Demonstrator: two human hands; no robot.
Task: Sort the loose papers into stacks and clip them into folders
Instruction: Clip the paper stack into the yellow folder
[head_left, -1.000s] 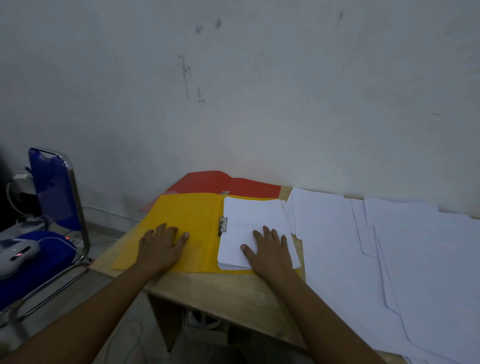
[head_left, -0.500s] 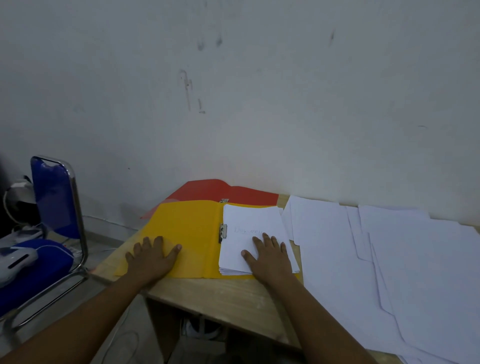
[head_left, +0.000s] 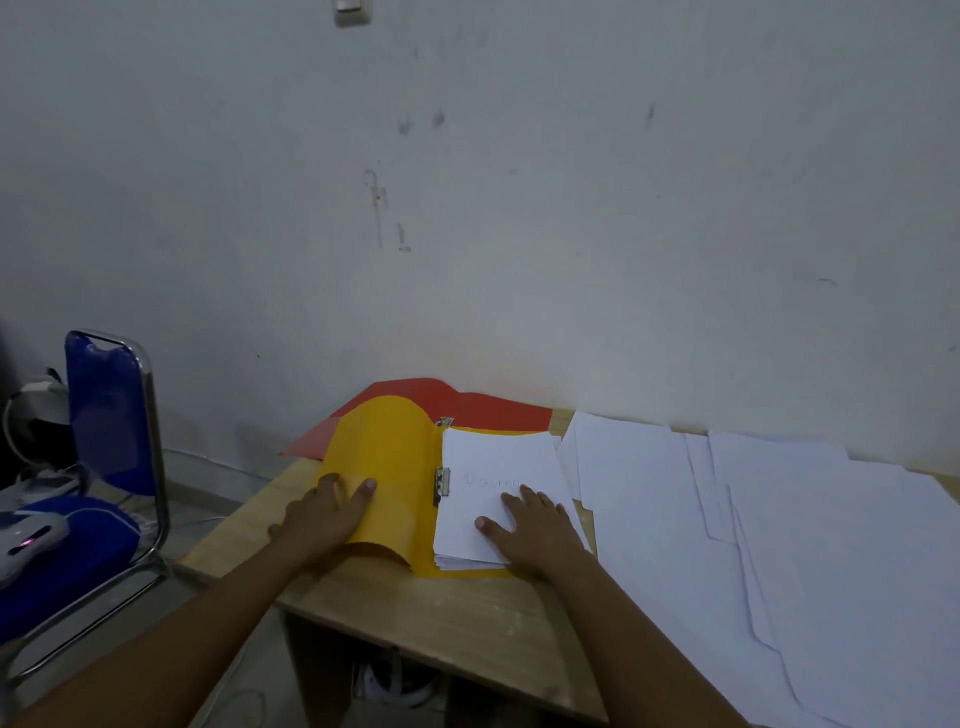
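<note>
The yellow folder (head_left: 395, 467) lies open at the desk's (head_left: 441, 618) left end, its spine and long axis running from the near edge toward the wall. Its left cover is curled up off the desk into an arch, the outer edge bent over. On the right half a white stack (head_left: 498, 493) is seated squarely, held at its left edge by a metal clip (head_left: 441, 480); faint handwriting is seen on the top sheet, too faint to read. The left hand (head_left: 324, 517) is closed on the curled cover, thumb on top, fingers tucked under the flap. The right hand (head_left: 530, 530) is laid flat on the stack, fingers spread and pointing to the wall. A red folder (head_left: 467, 408) is seen just behind, partly covered by the yellow one. Loose sheets (head_left: 753, 530) are spread overlapping to the right.
</note>
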